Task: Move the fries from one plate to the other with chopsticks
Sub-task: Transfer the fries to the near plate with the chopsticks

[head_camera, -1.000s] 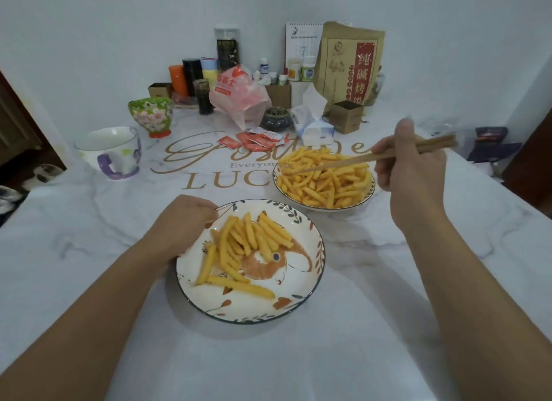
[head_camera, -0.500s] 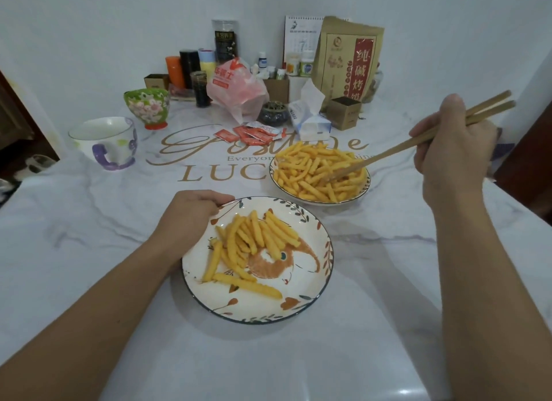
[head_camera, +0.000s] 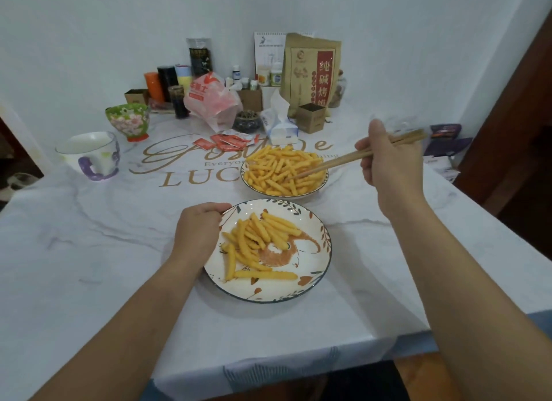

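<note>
Chopsticks (head_camera: pixel 352 158), pinched in the right hand (head_camera: pixel 388 161), slanted down so their tips sat among the fries (head_camera: pixel 280 170) heaped in the far plate (head_camera: pixel 326 182), though whether the tips gripped one was too small to make out. The left hand (head_camera: pixel 198 230) curled over the near plate's (head_camera: pixel 313 284) left rim, hiding that edge, and a smaller pile of fries (head_camera: pixel 260 242) lay on it; writing on the marbled surface (head_camera: pixel 89 251) was partly covered by the far plate

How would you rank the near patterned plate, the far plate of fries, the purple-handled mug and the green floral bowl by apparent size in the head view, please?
1. near patterned plate, though closest to the camera
2. far plate of fries
3. purple-handled mug
4. green floral bowl
</note>
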`<move>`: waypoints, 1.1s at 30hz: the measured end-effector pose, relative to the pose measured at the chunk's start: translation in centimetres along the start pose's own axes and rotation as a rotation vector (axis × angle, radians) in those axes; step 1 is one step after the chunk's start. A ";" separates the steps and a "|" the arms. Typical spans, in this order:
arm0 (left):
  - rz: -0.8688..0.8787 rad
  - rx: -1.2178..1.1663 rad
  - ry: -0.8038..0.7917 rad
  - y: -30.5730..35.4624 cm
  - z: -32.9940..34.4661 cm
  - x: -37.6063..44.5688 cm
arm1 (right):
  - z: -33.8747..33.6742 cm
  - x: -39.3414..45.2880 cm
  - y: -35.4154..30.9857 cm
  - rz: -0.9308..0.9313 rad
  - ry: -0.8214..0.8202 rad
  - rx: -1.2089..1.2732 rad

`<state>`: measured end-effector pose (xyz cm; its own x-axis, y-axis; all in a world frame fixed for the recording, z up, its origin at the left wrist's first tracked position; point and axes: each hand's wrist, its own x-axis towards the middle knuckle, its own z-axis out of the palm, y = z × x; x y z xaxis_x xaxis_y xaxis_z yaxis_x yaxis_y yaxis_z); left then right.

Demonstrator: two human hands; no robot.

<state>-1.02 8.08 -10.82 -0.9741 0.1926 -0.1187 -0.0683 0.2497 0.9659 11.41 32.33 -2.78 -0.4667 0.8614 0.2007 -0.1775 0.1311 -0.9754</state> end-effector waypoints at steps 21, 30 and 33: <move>0.022 -0.025 -0.035 -1.0 -0.9 0.3 | 2.5 1.1 1.4 0.034 -0.023 -0.136; 0.059 -0.118 -0.013 -1.0 -1.2 0.1 | 1.4 0.5 0.8 0.079 0.161 -0.048; 0.066 -0.130 -0.024 -1.1 -1.2 -0.1 | 0.6 0.2 -0.7 0.078 0.141 0.066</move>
<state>-1.09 6.70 -11.56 -0.9720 0.2279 -0.0579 -0.0331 0.1110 0.9933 10.98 32.11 -2.02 -0.3557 0.9286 0.1056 -0.2039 0.0331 -0.9784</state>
